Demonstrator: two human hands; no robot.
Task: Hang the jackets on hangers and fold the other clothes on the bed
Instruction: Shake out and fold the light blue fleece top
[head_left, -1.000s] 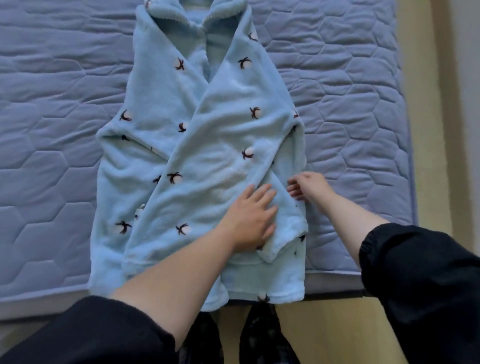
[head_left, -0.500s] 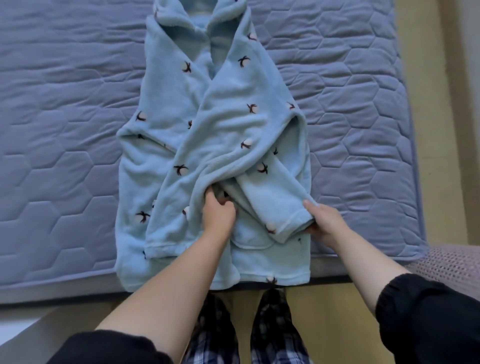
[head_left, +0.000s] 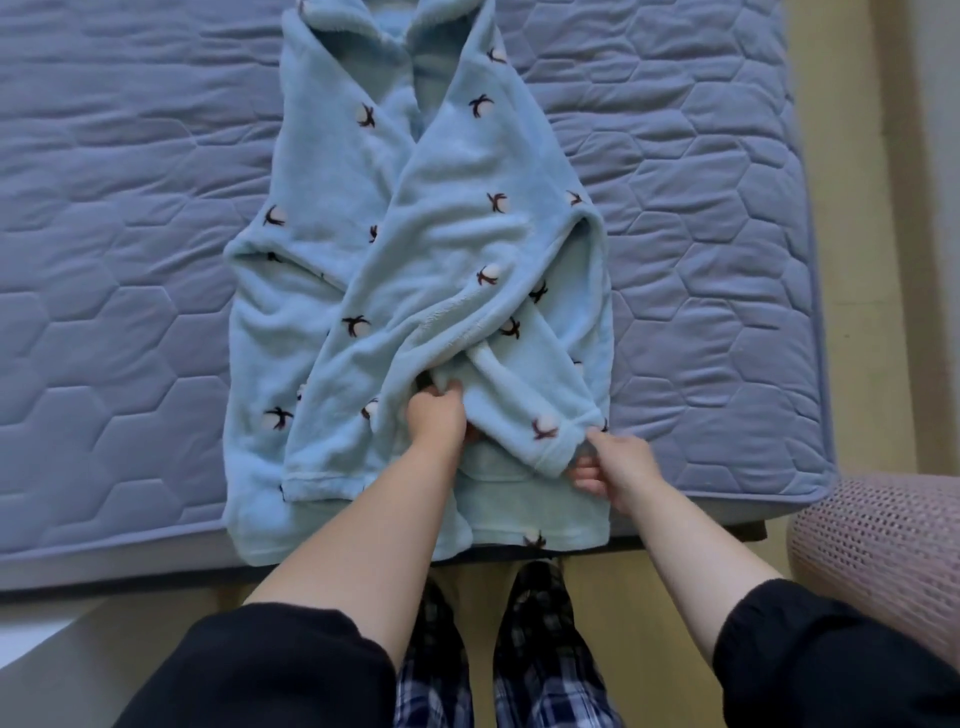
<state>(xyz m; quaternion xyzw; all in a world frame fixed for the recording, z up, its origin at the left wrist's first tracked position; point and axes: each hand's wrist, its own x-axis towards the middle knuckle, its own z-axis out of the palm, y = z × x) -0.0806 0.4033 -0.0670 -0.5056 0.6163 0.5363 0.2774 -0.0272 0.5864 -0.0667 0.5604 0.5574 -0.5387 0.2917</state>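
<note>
From the head view, the light blue fleece top (head_left: 457, 234) lies flat on the bed (head_left: 130, 234). Its collar points toward the far side of the bed, and its hem reaches the near edge of the bed and hangs a little over it. Both sleeves are laid across the body of the top. The left hand (head_left: 436, 415) is a short way in from the near edge, where the two sleeves cross. Its grip is closed, with the fingers curled into a bunch of the fleece. The right hand (head_left: 615, 467) is beside it, a little nearer to that edge. Its grip is narrow and pinches the cuff (head_left: 558, 449) of the upper sleeve.

I judge that this cloth is soft, thick and light. It has no stiffness, so it will sag and slide out of shape if only one point is lifted. The pile looks a little slippery against itself, so I think the folds may open again. It is better to take hold at the seams, the cuffs and the hem, with two hands well apart, and to press each fold flat. It is not fragile.

A pink knitted thing (head_left: 878, 545) stands beside the near corner of the bed.
</note>
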